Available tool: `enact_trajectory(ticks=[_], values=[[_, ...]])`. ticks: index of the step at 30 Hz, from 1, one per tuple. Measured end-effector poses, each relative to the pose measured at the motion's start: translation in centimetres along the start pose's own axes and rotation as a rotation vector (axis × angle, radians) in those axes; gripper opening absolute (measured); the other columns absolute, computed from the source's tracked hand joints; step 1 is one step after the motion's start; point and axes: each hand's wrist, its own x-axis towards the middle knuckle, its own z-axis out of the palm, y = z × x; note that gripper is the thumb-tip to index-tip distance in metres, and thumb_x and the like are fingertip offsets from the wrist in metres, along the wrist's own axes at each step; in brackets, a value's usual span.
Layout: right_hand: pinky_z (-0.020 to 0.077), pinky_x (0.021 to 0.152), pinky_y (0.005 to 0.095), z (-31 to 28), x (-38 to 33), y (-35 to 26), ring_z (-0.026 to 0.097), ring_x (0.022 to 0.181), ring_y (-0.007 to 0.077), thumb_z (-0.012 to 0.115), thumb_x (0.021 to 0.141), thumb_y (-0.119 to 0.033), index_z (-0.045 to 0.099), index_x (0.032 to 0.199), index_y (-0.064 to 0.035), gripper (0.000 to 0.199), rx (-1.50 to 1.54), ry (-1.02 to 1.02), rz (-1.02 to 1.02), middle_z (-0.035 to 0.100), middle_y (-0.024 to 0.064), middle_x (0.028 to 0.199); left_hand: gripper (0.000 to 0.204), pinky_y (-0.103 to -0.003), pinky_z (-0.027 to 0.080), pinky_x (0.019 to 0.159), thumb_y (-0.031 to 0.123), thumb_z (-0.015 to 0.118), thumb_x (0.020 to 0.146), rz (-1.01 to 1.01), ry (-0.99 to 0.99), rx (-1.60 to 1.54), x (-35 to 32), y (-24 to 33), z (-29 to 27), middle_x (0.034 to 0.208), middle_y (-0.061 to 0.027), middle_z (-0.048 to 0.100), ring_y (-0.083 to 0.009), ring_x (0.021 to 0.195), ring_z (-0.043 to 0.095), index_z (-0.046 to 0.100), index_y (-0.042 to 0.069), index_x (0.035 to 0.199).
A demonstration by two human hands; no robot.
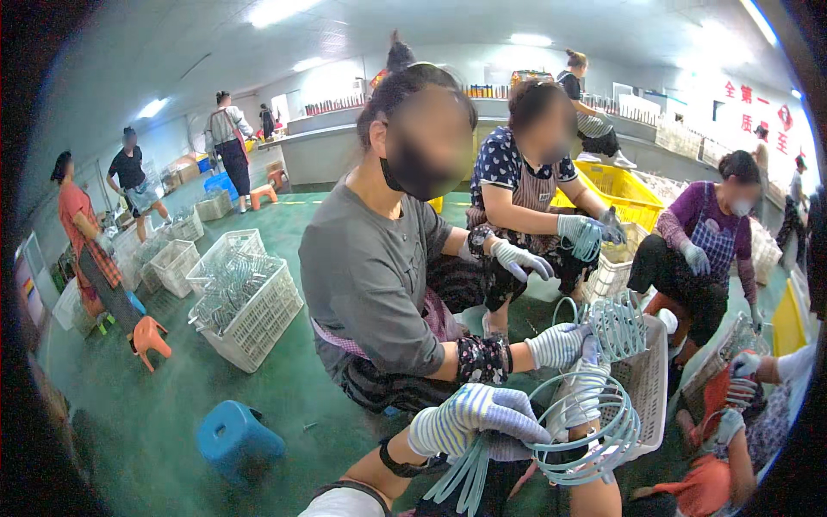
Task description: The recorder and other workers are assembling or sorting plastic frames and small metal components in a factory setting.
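My left hand, in a blue-and-white striped glove, is closed on a bunch of thin pale blue-green rings. Flat strands of the same colour hang below its fingers. The rings overlap my right wrist; whether they go round it I cannot tell. My right hand, gloved too, reaches up with its fingers closed at the edge of a second bunch of rings. A co-worker's striped-gloved hand grips that same bunch from the left, touching my fingertips.
A white crate stands just beyond my right hand. A co-worker in grey sits close in front. On the green floor are a blue stool, an orange stool and crates of rings. Others work at right.
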Motion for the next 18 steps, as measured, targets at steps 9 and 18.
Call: enact_trajectory(ticks=[9,18], values=[[0.0415,0.086,0.0371,1.6,5.6,-3.0,0.053,0.096,0.0285,0.06,0.079,-0.013,0.052,0.111,-0.0015,0.036,-0.011,0.12,-0.134,0.055,0.0145,0.106,0.031,-0.024,0.05,0.061,-0.005,0.074,0.064,0.033,0.003,0.063,-0.2,0.2,-0.3,0.081,-0.0065,0.063,-0.0153,0.069,0.061,0.069,0.005,0.093],[0.0433,0.083,0.0372,-6.5,3.7,-12.1,0.057,0.089,0.0294,0.059,0.077,-0.009,0.057,0.104,-0.0013,0.029,-0.541,0.83,-0.027,0.06,0.0141,0.096,0.034,-0.038,0.046,0.074,0.025,0.057,0.085,0.192,-0.506,-0.284,0.5,-6.5,-3.3,0.091,-0.0061,0.059,-0.0224,0.08,0.056,0.055,-0.001,0.108]])
